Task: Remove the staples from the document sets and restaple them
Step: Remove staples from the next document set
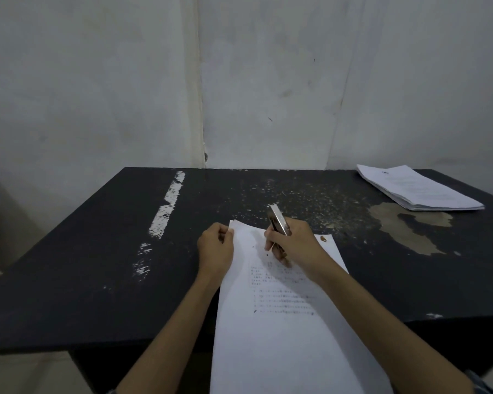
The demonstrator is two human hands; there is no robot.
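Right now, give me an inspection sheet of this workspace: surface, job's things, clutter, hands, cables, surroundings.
Surface: worn black tabletop, white scrape marks, bare patch at right.
Job's things: white printed document set overhanging the near edge; slim silver metal tool, type unclear; stack of white papers at the far right corner.
Clutter: pale specks scattered mid-table; small brown bit on the document's far right corner.
Hands: left hand pinches the document's far left corner; right hand grips the tool above the page.
Cables: nothing seen.
Surroundings: stained whitish wall behind the table.
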